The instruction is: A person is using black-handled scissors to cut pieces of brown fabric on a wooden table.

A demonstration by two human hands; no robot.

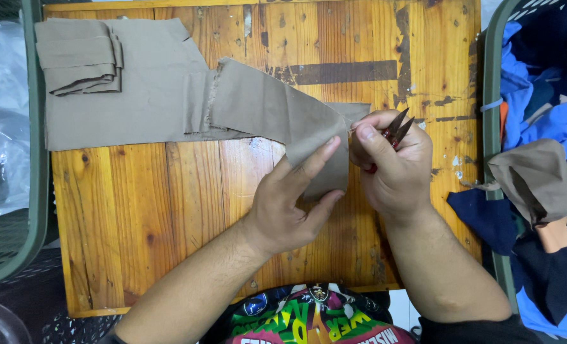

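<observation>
A strip of taupe cloth (pixel 271 111) lies across the wooden board (pixel 169 204). My left hand (pixel 293 200) pinches its near end between thumb and fingers. My right hand (pixel 392 165) is closed around small red-handled thread snips (pixel 397 124), blades pointing up and away. Its thumb and forefinger pinch something thin at the cloth's edge, apparently a thread. A larger taupe piece (pixel 137 95) lies flat at the board's far left, with a folded stack of taupe cloth (pixel 79 57) on top of it.
A green basket (pixel 495 76) on the right holds blue, navy and brown fabric pieces (pixel 538 172). Another green basket (pixel 32 191) on the left holds clear plastic (pixel 0 95). The board's surface is scuffed and paint-stained.
</observation>
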